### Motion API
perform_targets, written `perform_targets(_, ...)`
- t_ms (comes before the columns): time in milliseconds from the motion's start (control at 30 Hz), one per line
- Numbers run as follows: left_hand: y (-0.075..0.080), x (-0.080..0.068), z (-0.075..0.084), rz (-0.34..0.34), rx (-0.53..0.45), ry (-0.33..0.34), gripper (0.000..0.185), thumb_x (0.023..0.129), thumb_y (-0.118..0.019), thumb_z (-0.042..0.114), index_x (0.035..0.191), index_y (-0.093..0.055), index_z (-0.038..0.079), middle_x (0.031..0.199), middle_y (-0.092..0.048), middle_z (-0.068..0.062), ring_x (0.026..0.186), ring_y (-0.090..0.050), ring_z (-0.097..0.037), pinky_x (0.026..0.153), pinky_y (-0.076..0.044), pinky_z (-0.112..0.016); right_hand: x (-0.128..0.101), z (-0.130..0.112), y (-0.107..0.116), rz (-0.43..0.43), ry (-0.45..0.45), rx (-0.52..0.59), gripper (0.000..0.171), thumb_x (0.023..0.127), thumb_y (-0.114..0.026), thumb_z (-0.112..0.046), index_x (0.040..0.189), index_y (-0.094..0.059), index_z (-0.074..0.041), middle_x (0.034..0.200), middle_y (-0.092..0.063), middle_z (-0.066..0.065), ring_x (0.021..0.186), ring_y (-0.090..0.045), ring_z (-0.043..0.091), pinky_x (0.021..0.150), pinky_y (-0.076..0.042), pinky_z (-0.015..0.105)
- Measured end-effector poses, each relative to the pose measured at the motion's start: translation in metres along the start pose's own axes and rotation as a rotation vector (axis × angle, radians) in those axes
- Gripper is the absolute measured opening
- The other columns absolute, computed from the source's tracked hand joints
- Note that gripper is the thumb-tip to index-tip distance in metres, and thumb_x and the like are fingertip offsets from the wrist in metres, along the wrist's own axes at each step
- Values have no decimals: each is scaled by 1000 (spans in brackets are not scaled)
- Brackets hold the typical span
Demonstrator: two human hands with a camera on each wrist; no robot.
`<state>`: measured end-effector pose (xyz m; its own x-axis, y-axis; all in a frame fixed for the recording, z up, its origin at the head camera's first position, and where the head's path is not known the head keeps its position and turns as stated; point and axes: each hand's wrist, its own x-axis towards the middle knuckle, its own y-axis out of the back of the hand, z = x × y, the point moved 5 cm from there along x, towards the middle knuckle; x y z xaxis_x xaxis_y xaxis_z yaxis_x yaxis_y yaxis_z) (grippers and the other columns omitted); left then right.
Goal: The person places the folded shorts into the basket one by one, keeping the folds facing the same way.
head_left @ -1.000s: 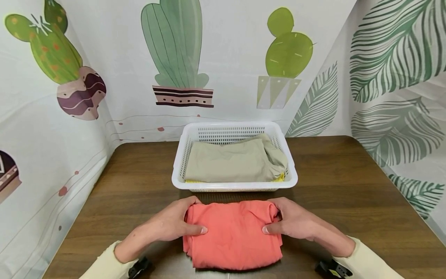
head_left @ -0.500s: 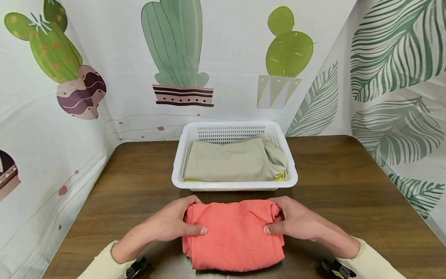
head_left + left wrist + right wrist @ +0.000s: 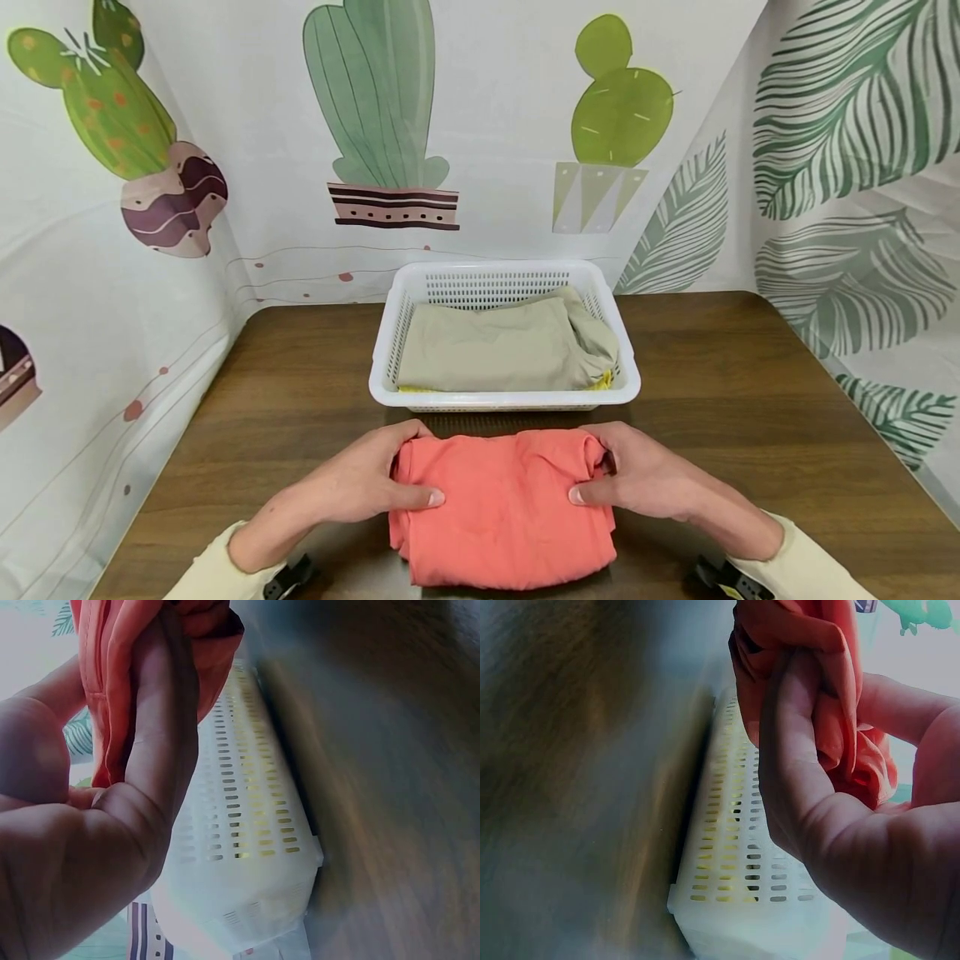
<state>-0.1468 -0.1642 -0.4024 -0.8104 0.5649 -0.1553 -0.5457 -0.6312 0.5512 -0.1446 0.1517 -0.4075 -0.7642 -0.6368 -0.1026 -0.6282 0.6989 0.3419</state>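
Observation:
A folded coral-orange cloth (image 3: 502, 508) lies on the brown wooden table (image 3: 750, 400) just in front of a white slotted basket (image 3: 505, 398). My left hand (image 3: 367, 479) grips the cloth's left edge, thumb on top and fingers curled under. My right hand (image 3: 637, 479) grips the right edge the same way. The left wrist view shows fingers (image 3: 161, 735) wrapped round the orange cloth (image 3: 112, 667) beside the basket (image 3: 240, 847). In the right wrist view the cloth (image 3: 832, 682) bunches in the fingers (image 3: 802, 765) near the basket (image 3: 735, 870).
The basket holds a folded beige cloth (image 3: 502, 346) with a yellow one (image 3: 603, 382) peeking out beneath. Cactus and leaf printed backdrops (image 3: 375, 108) wall in the table at the back and both sides. Bare wood lies left and right of the basket.
The orange cloth and both hands have shifted slightly toward me; the grip on the cloth's two edges is unchanged.

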Motion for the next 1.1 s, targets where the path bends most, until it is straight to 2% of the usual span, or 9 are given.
perform_targets(333, 2, -3, 6, -1, -30, -17, 44, 87, -88, 41, 116, -64, 18, 91, -74, 10, 87, -71, -12, 83, -56, -28, -4, -8, 2, 4, 18, 16, 20, 89, -84, -10, 96, -65, -5, 75, -61, -3, 69, -59, 7, 65, -55, 26)
perform_targets(467, 2, -4, 9, 0, -53, -25, 44, 88, -88, 39, 116, -64, 17, 92, -75, 9, 87, -71, -13, 83, -57, -28, -6, -10, 3, 5, 29, 22, 20, 90, -83, -10, 99, -67, -5, 79, -66, 0, 72, -63, 9, 67, -57, 28)
perform_targets(733, 5, -7, 15, -10, -128, -32, 44, 89, -88, 35, 118, -62, 14, 94, -76, 5, 88, -74, -16, 84, -57, -28, -9, -16, 5, 21, 37, 23, 22, 91, -83, -11, 92, -62, -4, 77, -64, 0, 69, -63, 9, 64, -55, 27)
perform_targets(900, 6, -7, 15, -6, -135, -28, 45, 89, -88, 35, 118, -62, 14, 94, -76, 5, 88, -74, -17, 85, -57, -28, -10, -18, 7, 30, 47, 33, 27, 91, -83, -10, 86, -57, -3, 74, -60, -2, 67, -60, 7, 62, -53, 26)
perform_targets(1100, 8, -7, 15, -4, -141, -26, 45, 89, -88, 36, 118, -62, 14, 94, -77, 5, 89, -74, -18, 86, -57, -28, -10, -20, 9, 20, 60, 57, 25, 92, -82, -9, 89, -58, -2, 76, -62, -1, 69, -61, 7, 63, -54, 26)
